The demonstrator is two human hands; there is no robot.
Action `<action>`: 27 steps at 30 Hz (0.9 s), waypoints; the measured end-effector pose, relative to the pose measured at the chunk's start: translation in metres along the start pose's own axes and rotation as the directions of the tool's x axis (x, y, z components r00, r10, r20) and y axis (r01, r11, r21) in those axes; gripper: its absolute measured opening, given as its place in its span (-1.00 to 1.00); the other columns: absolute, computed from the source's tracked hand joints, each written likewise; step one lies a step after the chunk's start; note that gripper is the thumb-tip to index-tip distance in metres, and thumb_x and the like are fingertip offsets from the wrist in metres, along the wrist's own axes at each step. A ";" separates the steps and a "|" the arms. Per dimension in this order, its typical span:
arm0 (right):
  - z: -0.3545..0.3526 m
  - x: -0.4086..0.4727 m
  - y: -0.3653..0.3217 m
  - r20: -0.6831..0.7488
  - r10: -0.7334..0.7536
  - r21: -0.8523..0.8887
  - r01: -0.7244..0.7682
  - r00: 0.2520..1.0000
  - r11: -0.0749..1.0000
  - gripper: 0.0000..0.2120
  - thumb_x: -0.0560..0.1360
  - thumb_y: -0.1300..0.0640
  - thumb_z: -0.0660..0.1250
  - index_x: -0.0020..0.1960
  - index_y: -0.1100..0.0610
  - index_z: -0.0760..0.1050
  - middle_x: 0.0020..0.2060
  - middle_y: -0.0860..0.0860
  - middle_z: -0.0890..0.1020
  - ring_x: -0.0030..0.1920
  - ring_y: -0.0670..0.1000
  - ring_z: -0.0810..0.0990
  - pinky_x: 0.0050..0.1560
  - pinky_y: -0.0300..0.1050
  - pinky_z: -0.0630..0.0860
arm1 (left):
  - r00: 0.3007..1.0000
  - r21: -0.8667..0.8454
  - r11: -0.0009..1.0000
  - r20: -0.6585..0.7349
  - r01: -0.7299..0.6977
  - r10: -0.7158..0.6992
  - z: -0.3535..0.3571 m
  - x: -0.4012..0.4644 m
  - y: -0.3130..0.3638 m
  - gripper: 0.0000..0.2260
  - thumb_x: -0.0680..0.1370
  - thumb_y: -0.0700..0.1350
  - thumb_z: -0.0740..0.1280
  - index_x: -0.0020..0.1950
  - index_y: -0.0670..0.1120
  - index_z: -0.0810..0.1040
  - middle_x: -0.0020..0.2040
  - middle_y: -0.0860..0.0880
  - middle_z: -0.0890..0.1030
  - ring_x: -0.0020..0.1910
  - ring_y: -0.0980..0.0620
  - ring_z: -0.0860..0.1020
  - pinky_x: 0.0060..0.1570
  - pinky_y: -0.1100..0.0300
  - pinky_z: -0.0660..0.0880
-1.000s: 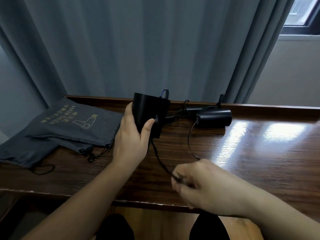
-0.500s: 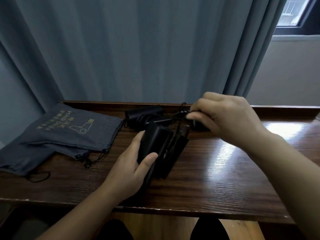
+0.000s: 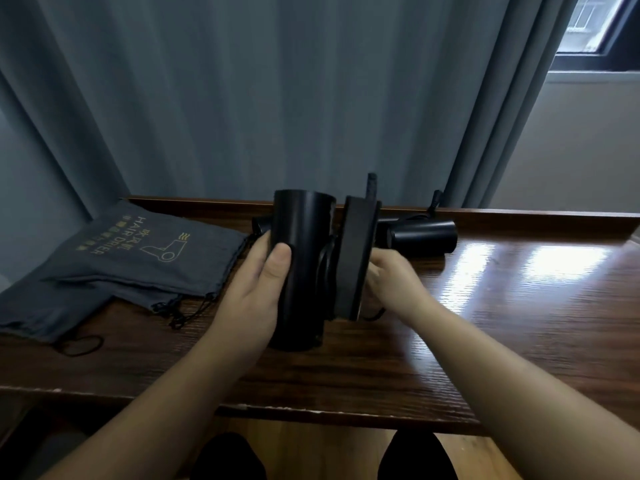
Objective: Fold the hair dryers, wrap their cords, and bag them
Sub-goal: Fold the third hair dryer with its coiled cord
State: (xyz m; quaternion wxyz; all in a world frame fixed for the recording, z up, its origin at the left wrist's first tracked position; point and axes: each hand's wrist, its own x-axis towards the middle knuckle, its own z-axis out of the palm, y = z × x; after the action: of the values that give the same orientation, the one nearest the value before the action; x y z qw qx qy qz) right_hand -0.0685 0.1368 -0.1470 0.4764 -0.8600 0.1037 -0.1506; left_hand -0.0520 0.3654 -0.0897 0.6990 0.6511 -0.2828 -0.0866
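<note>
My left hand (image 3: 254,292) grips the barrel of a black folded hair dryer (image 3: 300,271) held upright over the table, thumb across its front. Its folded handle (image 3: 355,261) lies alongside on the right, with loops of black cord (image 3: 325,268) between barrel and handle. My right hand (image 3: 391,282) is just right of the handle, fingers curled behind it; the cord runs there, but the grip itself is hidden. A second black dryer (image 3: 420,237) lies on its side at the back right. Grey drawstring bags (image 3: 145,258) marked HAIR DRYER lie flat at the left.
The wooden table (image 3: 485,334) has a raised back lip against a grey curtain (image 3: 277,98). A further dark dryer part (image 3: 261,225) peeks out behind the held one. Bag drawstrings (image 3: 180,313) trail toward the front. A window is at the top right.
The dryer has been raised and turned upright in my left hand. My right hand swung from in front of the dryer, over its back, down to the right of the handle, carrying cord around.
</note>
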 end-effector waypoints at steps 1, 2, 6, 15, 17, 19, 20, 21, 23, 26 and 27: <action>0.007 -0.005 0.001 0.011 0.035 0.079 -0.036 0.999 0.996 -0.31 0.47 -0.47 0.24 -0.19 0.21 0.54 -0.36 0.04 0.58 -0.35 0.06 0.52 -0.30 -0.01 0.41 | 0.999 -0.046 0.998 -0.032 0.034 -0.035 0.001 0.001 0.002 -0.51 0.51 0.22 0.17 0.35 0.05 0.52 0.12 0.09 0.68 0.15 0.09 0.63 0.05 0.23 0.59; 0.013 -0.009 0.001 0.015 0.052 0.137 -0.054 0.999 0.989 -0.29 0.45 -0.51 0.22 -0.23 0.18 0.51 -0.41 0.03 0.53 -0.38 0.04 0.48 -0.29 -0.03 0.38 | 0.995 -0.104 0.992 -0.059 0.071 -0.077 0.002 0.003 0.003 -0.52 0.48 0.24 0.19 0.31 0.07 0.55 0.12 0.06 0.69 0.15 0.04 0.64 0.08 0.14 0.60; 0.028 -0.031 0.012 0.108 -0.064 0.144 0.048 0.992 0.988 -0.71 0.64 -0.13 0.24 -0.21 -0.06 0.49 -0.38 -0.05 0.60 -0.25 -0.02 0.64 -0.08 -0.04 0.51 | 0.958 -0.347 0.918 -0.138 0.191 -0.251 0.002 0.015 0.013 -0.48 0.47 0.27 0.23 0.30 0.00 0.56 0.16 -0.10 0.69 0.17 -0.15 0.65 0.16 -0.16 0.57; 0.026 -0.050 0.013 0.391 -0.392 -0.448 0.544 0.833 0.709 -0.77 0.69 -0.05 0.10 0.06 -0.01 0.50 0.02 -0.13 0.62 0.44 -0.08 0.38 0.62 -0.02 -0.04 | 0.894 -0.637 0.733 -0.150 0.240 -0.423 -0.018 0.040 0.016 -0.52 0.63 0.26 0.15 0.29 -0.07 0.54 0.10 -0.16 0.71 -0.02 -0.12 0.69 -0.10 0.02 0.65; 0.029 -0.057 0.010 0.375 -0.424 -0.547 0.566 0.824 0.617 -0.75 0.69 -0.06 0.09 0.19 0.00 0.50 0.01 -0.11 0.63 0.30 -0.09 0.48 0.61 0.00 0.05 | 0.846 -0.599 0.770 -0.276 0.220 -0.456 -0.019 0.046 0.008 -0.56 0.62 0.24 0.20 0.24 -0.08 0.54 0.10 -0.15 0.71 0.08 -0.16 0.68 -0.02 -0.05 0.63; 0.036 -0.070 -0.001 0.342 -0.437 -0.560 0.554 0.832 0.616 -0.73 0.67 -0.05 0.13 0.28 0.03 0.45 -0.05 -0.10 0.62 0.03 -0.09 0.56 0.43 -0.06 0.37 | 0.792 -0.468 0.859 -0.434 0.208 -0.429 -0.019 0.049 -0.002 -0.59 0.64 0.22 0.20 0.29 -0.06 0.49 0.14 -0.09 0.67 0.09 -0.09 0.66 0.10 -0.09 0.60; 0.038 -0.076 -0.008 0.330 -0.444 -0.559 0.552 0.833 0.619 -0.73 0.66 -0.03 0.15 0.29 0.03 0.44 -0.07 -0.11 0.61 -0.06 -0.09 0.57 0.24 -0.14 0.50 | 0.793 -0.360 0.910 -0.483 0.207 -0.371 -0.019 0.049 -0.007 -0.57 0.64 0.21 0.19 0.38 -0.03 0.43 0.18 -0.04 0.63 0.11 -0.03 0.63 0.16 -0.07 0.58; 0.040 -0.083 -0.015 0.325 -0.459 -0.574 0.559 0.827 0.599 -0.74 0.65 -0.02 0.18 0.29 0.02 0.43 -0.08 -0.12 0.61 -0.13 -0.10 0.58 0.03 -0.20 0.54 | 0.813 -0.216 0.956 -0.508 0.200 -0.285 -0.020 0.047 -0.014 -0.56 0.65 0.21 0.17 0.45 0.01 0.36 0.20 0.02 0.59 0.12 0.04 0.60 0.20 -0.04 0.55; 0.039 -0.097 -0.029 0.332 -0.459 -0.609 0.559 0.824 0.563 -0.74 0.62 -0.01 0.21 0.28 0.02 0.45 -0.11 -0.14 0.61 -0.27 -0.12 0.58 -0.28 -0.25 0.50 | 0.868 0.085 0.983 -0.485 0.165 -0.104 -0.022 0.043 -0.026 -0.54 0.66 0.19 0.16 0.51 0.04 0.28 0.16 0.12 0.54 0.07 0.20 0.53 0.20 0.03 0.50; 0.030 -0.109 -0.054 0.388 -0.432 -0.617 0.577 0.814 0.535 -0.79 0.64 -0.05 0.14 0.17 -0.02 0.47 -0.18 -0.14 0.61 -0.37 -0.06 0.58 -0.45 -0.18 0.45 | 0.927 0.381 0.919 -0.372 0.103 0.050 -0.027 0.036 -0.042 -0.46 0.65 0.16 0.18 0.57 -0.02 0.19 0.27 0.03 0.49 0.15 0.13 0.51 0.22 0.10 0.44; 0.026 -0.111 -0.064 0.421 -0.412 -0.606 0.588 0.808 0.536 -0.78 0.65 -0.07 0.09 0.12 -0.03 0.46 -0.18 -0.12 0.60 -0.35 -0.03 0.59 -0.42 -0.13 0.49 | 0.941 0.456 0.887 -0.328 0.076 0.088 -0.029 0.034 -0.045 -0.42 0.64 0.17 0.18 0.58 -0.03 0.15 0.34 0.00 0.47 0.25 0.08 0.48 0.27 0.11 0.42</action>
State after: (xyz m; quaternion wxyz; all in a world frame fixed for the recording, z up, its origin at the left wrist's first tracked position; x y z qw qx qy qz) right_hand -0.1608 0.2264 -0.1234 0.0502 -0.9783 -0.1535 -0.1296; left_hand 0.0025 0.3677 -0.1233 0.5623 0.8027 -0.1726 0.0987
